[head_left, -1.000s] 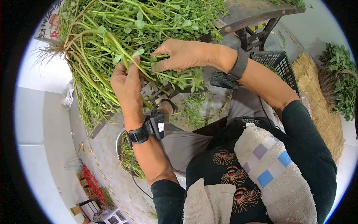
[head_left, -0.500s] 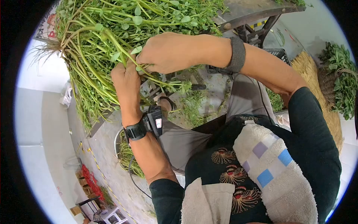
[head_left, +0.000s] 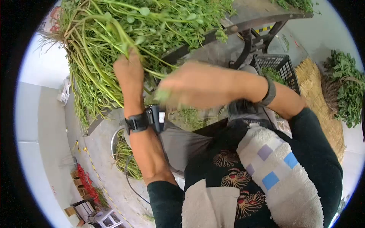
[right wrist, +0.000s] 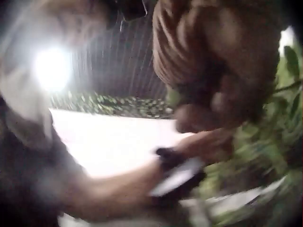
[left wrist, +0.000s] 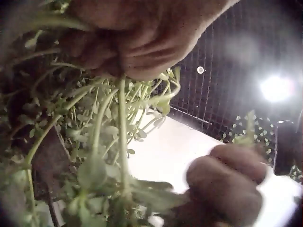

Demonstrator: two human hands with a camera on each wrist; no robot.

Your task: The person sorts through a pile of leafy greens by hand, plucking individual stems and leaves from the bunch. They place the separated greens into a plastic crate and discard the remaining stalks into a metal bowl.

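Leafy green stalks [head_left: 114, 41]: a large loose heap lying on the table [head_left: 262, 13], roots toward the far left, stems overhanging the near table edge and drooping past it. Left hand [head_left: 129, 76]: raised into the overhanging stems at the table edge, grip closed round a few stalks; in the left wrist view the curled fingers [left wrist: 137, 42] pinch several thin stems that hang below them. Right hand [head_left: 201, 89]: blurred, held in front of the body just below the table edge, apart from the heap; a small green sprig [head_left: 162, 95] shows at its fingertips; in the right wrist view the fingers look curled, but whether the grip truly holds the sprig cannot be told. Open room: a narrow gap between the table edge and the person's lap, with both forearms in it. Surroundings: a metal basin [head_left: 123, 154] of trimmed stems on the floor beside the left forearm; a black plastic crate [head_left: 279, 64] with greens beyond the right wrist; a straw mat [head_left: 323, 102] further right; a wicker basket [head_left: 332, 89] of leafy greens at the far right; a checked towel [head_left: 277, 174] over the person's chest. The dark table frame [head_left: 247, 41] stands between the heap and the crate.
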